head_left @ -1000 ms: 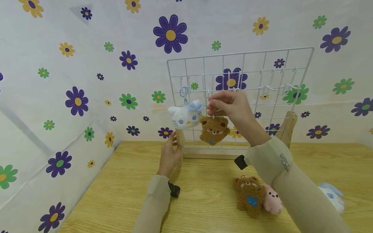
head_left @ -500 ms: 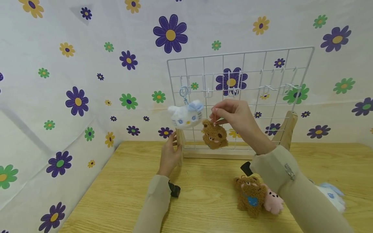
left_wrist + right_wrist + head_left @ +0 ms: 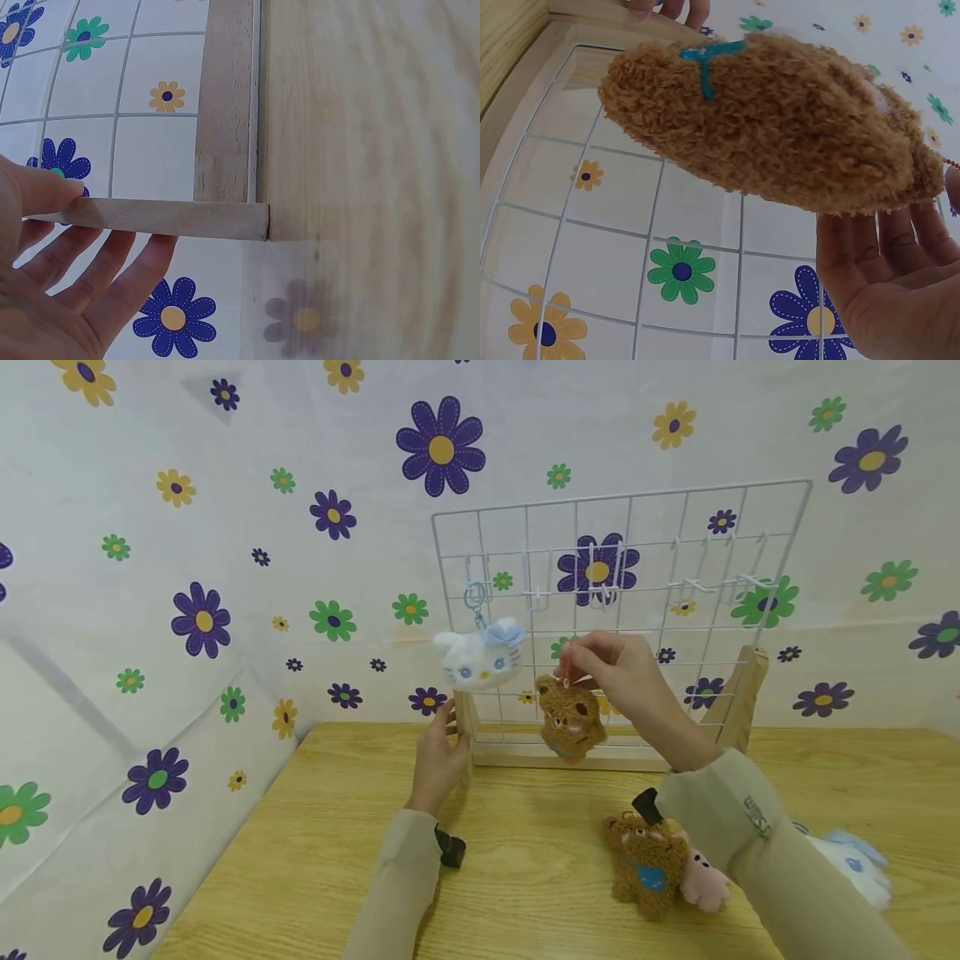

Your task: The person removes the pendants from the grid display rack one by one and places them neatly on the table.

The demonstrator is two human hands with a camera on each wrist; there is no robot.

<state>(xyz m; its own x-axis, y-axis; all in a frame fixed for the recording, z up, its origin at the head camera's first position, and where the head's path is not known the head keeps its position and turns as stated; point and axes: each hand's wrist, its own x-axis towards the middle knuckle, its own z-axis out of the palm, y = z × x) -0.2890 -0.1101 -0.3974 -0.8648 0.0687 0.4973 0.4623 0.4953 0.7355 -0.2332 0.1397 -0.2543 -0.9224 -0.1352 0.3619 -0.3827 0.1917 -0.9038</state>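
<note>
My right hand [image 3: 618, 681] pinches the red bead chain of a brown plush bear keychain [image 3: 572, 722], which dangles in front of the white wire grid rack [image 3: 693, 631]. In the right wrist view the bear [image 3: 772, 124] fills the upper middle, with a teal strap on it. My left hand [image 3: 437, 760] grips the wooden side foot [image 3: 463, 727] of the rack; the left wrist view shows thumb above and fingers below this wooden bar [image 3: 172, 217]. A white plush cat-head keychain [image 3: 480, 658] with a blue bow hangs by its blue ring at the rack's left.
Several white hooks [image 3: 602, 597] are fixed along the grid. On the wooden table [image 3: 525, 877] lie another brown bear plush [image 3: 645, 868], a pink plush [image 3: 705, 883] and a white-and-blue plush [image 3: 855, 864], partly behind my right sleeve. A flower-print cloth [image 3: 360, 435] covers the wall behind.
My right hand has moved down and to the right, away from the hooks, carrying the bear keychain, which has turned and tilted. My left hand stays on the rack's foot.
</note>
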